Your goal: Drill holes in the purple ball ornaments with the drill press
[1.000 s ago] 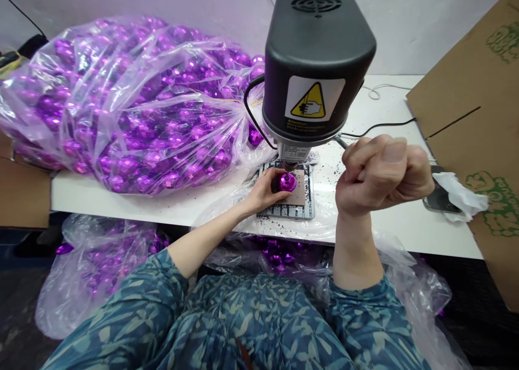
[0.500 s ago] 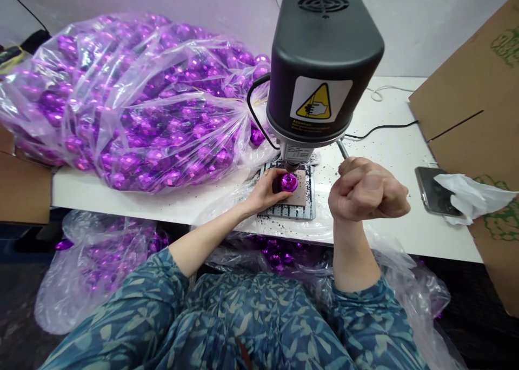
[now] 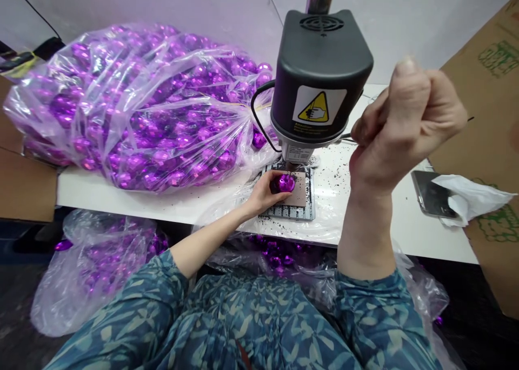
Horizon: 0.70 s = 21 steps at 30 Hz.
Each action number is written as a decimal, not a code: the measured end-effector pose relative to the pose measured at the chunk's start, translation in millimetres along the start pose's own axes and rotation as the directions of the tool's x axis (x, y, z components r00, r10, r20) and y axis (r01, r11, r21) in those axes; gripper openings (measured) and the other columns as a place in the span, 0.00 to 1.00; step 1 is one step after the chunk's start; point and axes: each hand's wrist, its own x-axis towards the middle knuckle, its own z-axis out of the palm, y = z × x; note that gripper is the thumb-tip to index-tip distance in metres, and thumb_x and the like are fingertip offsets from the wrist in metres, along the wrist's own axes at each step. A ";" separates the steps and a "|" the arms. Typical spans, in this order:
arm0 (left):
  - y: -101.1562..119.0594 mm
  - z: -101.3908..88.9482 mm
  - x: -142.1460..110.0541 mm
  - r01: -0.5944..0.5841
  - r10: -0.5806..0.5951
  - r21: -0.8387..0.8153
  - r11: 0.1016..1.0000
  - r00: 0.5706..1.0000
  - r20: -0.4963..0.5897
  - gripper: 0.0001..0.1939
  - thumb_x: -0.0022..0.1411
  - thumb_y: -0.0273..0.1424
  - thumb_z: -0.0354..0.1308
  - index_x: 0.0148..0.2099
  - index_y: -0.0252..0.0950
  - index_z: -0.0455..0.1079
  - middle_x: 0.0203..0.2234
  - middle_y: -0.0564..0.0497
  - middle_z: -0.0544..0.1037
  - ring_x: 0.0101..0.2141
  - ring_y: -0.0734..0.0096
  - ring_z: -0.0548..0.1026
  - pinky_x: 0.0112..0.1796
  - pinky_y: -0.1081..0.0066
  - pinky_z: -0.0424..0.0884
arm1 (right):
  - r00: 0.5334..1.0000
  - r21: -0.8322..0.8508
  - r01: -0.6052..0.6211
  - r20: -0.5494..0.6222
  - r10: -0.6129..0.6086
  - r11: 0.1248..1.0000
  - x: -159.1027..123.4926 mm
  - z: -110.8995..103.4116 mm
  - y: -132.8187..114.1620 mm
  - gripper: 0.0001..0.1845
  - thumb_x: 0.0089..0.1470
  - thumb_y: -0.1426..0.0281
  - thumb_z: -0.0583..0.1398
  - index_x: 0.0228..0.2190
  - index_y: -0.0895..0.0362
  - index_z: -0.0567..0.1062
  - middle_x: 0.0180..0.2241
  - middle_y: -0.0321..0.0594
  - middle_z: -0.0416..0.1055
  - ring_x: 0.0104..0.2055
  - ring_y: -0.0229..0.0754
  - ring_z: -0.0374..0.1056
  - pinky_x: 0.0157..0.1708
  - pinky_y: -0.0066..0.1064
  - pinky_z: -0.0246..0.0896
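Observation:
Under the bench drill press (image 3: 322, 62), my left hand (image 3: 263, 195) pinches a shiny purple faceted bauble (image 3: 287, 183) between thumb and fingers. The bauble sits just below the chuck, over a square brown board (image 3: 299, 195) on the slotted metal base (image 3: 310, 212). My right hand (image 3: 409, 124) is raised to the right of the drill head, closed in a fist round the press's feed lever, most of which the fist hides.
A big clear bag (image 3: 141, 111) of purple baubles lies at the left. Dark shavings dot the white table (image 3: 413, 235). A phone (image 3: 432, 194) and a crumpled tissue (image 3: 472, 197) are at the right, beside a cardboard box (image 3: 478, 105). More bagged baubles (image 3: 279, 254) sit below the table edge.
My right hand has risen and swung right, closer to the camera. The bauble has tilted and shifted slightly left in my left hand, and its top hole no longer shows.

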 end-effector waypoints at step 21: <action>-21.4 -55.5 36.1 -0.201 0.218 0.308 0.930 0.976 -0.022 0.16 0.67 0.20 0.49 0.50 0.37 0.73 0.48 0.41 0.78 0.53 0.54 0.75 0.57 0.47 0.71 | 0.999 0.018 -0.002 -0.045 0.002 1.000 0.1 1.5 -1.4 0.22 0.57 0.70 0.59 0.17 0.52 0.56 0.10 0.23 0.51 0.12 0.26 0.47 0.14 0.29 0.39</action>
